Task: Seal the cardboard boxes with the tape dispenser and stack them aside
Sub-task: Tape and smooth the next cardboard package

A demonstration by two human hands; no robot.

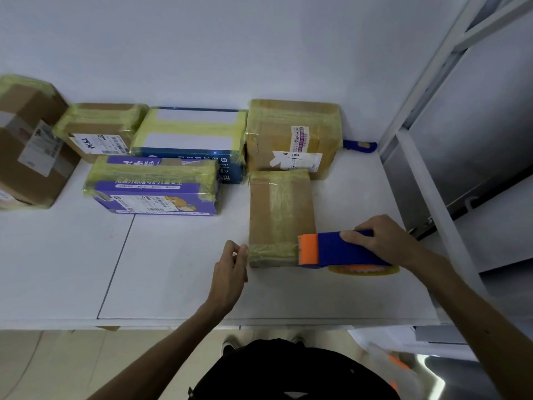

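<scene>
Presently, item in hand: flat cardboard box (279,209), lying on the white table (173,269) in front of the person, with a yellowish tape band (272,251) laid across its near end
Right hand (380,241): clasps the blue tape dispenser (346,249), whose orange head sits at the box's near right edge
Left hand (230,272): fingers bent, thumb and forefinger nipping the near left corner; whether the tape's end is under them cannot be told
Handling advice: keep the corner pinned, pull the band taut over the right edge, press it down the side, then tilt the head to cut cleanly
Surroundings: five taped boxes along the plain white wall (259,39), among them a purple printed box (153,189); a pale metal frame (427,82) at right
</scene>
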